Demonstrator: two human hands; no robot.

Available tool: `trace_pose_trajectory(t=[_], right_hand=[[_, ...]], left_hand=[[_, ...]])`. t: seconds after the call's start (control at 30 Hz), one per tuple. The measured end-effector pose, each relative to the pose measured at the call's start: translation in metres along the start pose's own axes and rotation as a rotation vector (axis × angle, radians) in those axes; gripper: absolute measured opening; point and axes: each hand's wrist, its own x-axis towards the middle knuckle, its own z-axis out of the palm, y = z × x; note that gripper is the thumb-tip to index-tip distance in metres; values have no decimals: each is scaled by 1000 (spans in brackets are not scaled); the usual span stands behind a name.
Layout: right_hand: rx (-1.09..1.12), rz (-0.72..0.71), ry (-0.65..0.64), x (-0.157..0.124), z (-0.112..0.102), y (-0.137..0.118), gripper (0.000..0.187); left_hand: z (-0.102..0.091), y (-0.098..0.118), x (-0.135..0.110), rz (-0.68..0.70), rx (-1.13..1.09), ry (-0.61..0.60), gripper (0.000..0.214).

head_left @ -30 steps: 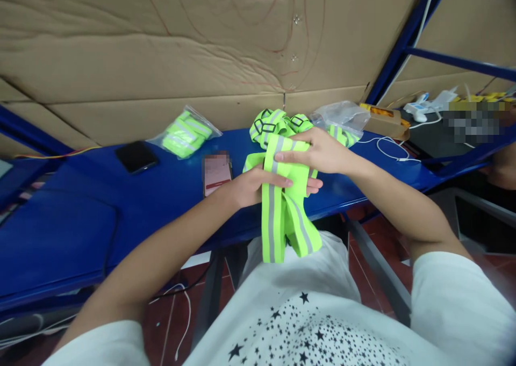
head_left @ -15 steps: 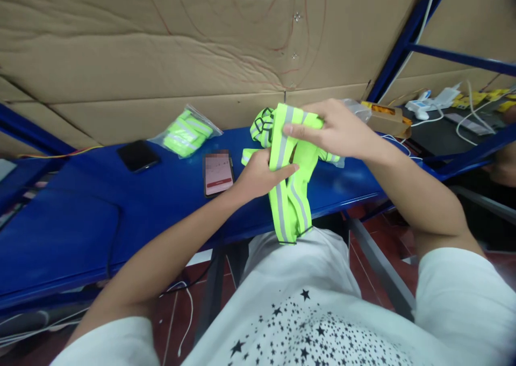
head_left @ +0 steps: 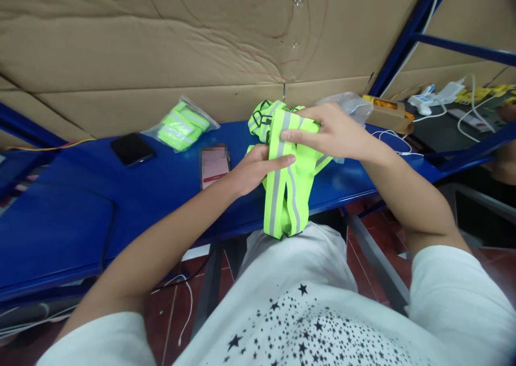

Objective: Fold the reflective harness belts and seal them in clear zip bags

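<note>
Bright yellow-green reflective straps (head_left: 276, 194) with grey stripes hang folded between my hands over the table's front edge. My left hand (head_left: 258, 167) is closed round them at mid-height, thumb lying across the front. Higher up, my right hand (head_left: 326, 132) pinches the top fold, its thumb on the front and the other fingers behind. The lower ends dangle just above my lap. Behind the hands, a bundle of the same strap with black buckles (head_left: 264, 120) lies on the table. Parts of the strap behind my hands are hidden.
On the blue table (head_left: 161, 205) lie a clear bag of folded yellow-green strap (head_left: 183, 127), a black flat device (head_left: 132, 149) and a lit phone (head_left: 214, 167). Clear plastic (head_left: 349, 105) and a cardboard box (head_left: 389, 113) are at right. A cardboard wall (head_left: 161, 59) stands behind.
The hanging strap ends have drawn closer together and shifted slightly left. Both hands keep their hold, and the whole view has shifted a little.
</note>
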Motion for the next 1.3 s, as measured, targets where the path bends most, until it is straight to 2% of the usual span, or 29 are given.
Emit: trace_pose_trajectory(t=[0.07, 0.13, 0.2, 0.23, 0.33, 0.47, 0.53, 0.7, 0.83, 0.93, 1.07, 1.2, 1.3], right_hand=[[-63, -32, 8, -1, 0, -2, 52], [-109, -49, 41, -1, 2, 1, 53], [-127, -50, 75, 0, 3, 6, 55], [-128, -47, 86, 1, 4, 9, 57], [-102, -29, 80, 4, 6, 18, 59], [4, 30, 13, 4, 10, 22, 61], [59, 27, -11, 2, 14, 20, 61], [86, -59, -129, -5, 22, 9, 59], [56, -42, -59, -7, 24, 12, 55], [81, -51, 51, -7, 30, 17, 65], [128, -104, 142, -8, 42, 15, 76], [49, -177, 53, -8, 48, 11, 73], [2, -110, 35, -8, 46, 7, 64]], left_hand=[[0, -2, 1, 37, 146, 71, 40], [2, -4, 1, 113, 286, 211, 41], [5, -5, 2, 177, 273, 324, 38], [5, -6, 2, 184, 205, 340, 36], [4, -6, 3, 84, -1, 220, 40], [-3, -10, 5, 3, 1, 50, 39], [-6, -14, 7, 34, 77, 19, 42], [-11, -23, 12, 208, 394, -82, 53], [-6, -19, 9, 188, 429, -81, 56], [-1, -13, 6, 155, 360, -36, 61], [1, -11, 5, 193, 344, 59, 58], [-5, -17, 9, 169, 221, 21, 60], [-7, -18, 9, 145, 170, 22, 58]])
